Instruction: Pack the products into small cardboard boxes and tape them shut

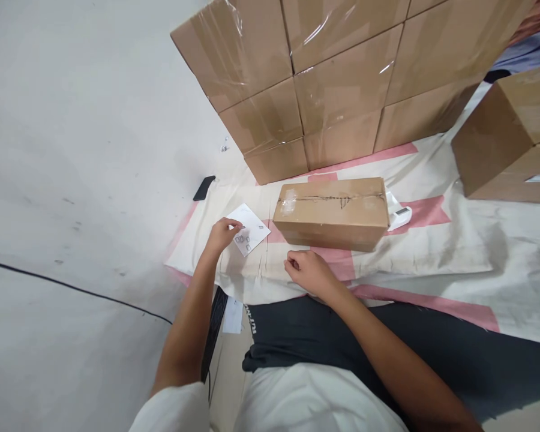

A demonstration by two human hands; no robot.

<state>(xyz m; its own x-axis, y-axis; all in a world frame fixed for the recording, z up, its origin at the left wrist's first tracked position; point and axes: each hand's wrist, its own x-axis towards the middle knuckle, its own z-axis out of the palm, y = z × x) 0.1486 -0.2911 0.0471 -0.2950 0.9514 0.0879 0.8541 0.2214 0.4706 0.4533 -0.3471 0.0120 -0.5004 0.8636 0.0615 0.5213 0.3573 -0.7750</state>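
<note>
Over a white sheet of paper (256,229), my left hand (224,234) is closed in a pinch. Its fingertips are at several small grey outlined pieces or marks (248,240) on the sheet; what they pinch, if anything, is too small to make out. My right hand (308,271) is closed, with its fingers curled in just in front of a brown cardboard box (333,207), apart from it. Whatever may be in those fingers is hidden. The box lies lengthwise, with clear tape on one end and a dark, jagged line along its top.
Taped cardboard boxes (346,78) are stacked behind. Another carton (499,144) stands at the right. A white device with a small display (400,218) lies by the box. A black phone-like object (204,188) rests near the wall on the pink-and-white cloth (432,252).
</note>
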